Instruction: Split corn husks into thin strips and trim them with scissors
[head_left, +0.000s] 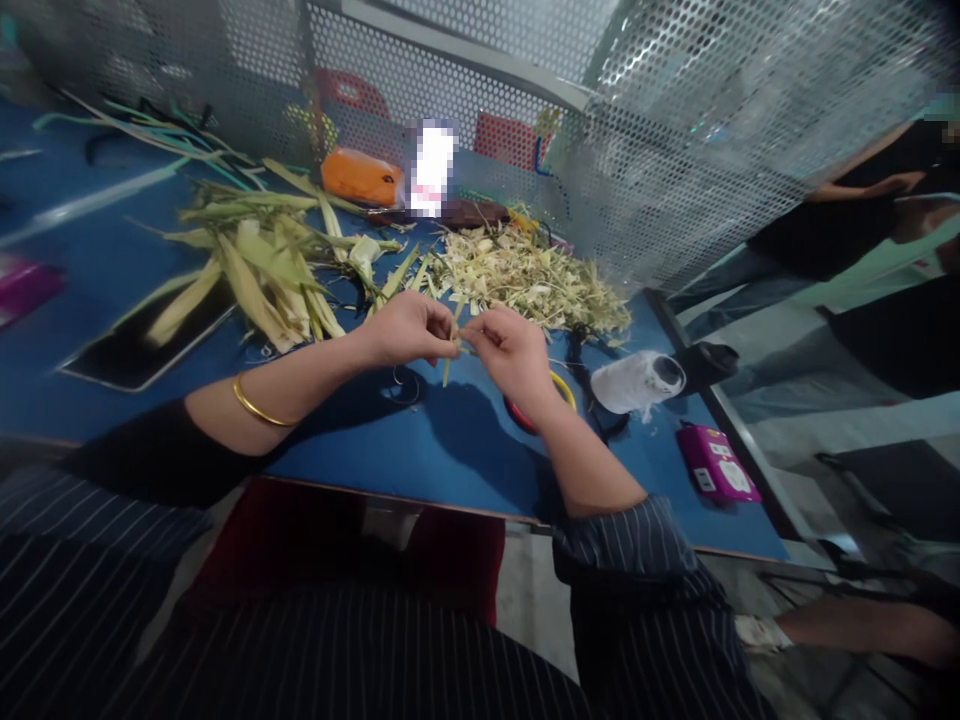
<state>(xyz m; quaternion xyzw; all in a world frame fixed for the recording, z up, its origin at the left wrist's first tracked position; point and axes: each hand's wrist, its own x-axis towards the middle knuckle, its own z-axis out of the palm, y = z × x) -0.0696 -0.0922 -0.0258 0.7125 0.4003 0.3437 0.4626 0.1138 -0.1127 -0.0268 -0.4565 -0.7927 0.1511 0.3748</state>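
My left hand [414, 328] and my right hand [511, 352] meet over the middle of the blue table [360, 440]. Both are closed in a pinch on a thin, pale green-yellow strip of corn husk [447, 372], whose ends stick out above and below the fingertips. A loose pile of shredded husk [517, 275] lies just beyond the hands. Whole corn husks [277, 260] are heaped to the left, partly over a dark flat panel [150, 345]. Partly behind my right wrist is a red and yellow ring [564, 388].
A cone of white thread [637, 382] lies at the right, near a purple packet [718, 463]. An orange packet [361, 178] stands at the back before a perforated metal screen [450, 70]. Green strands [180, 140] lie at the back left. Other people [810, 225] are at the right.
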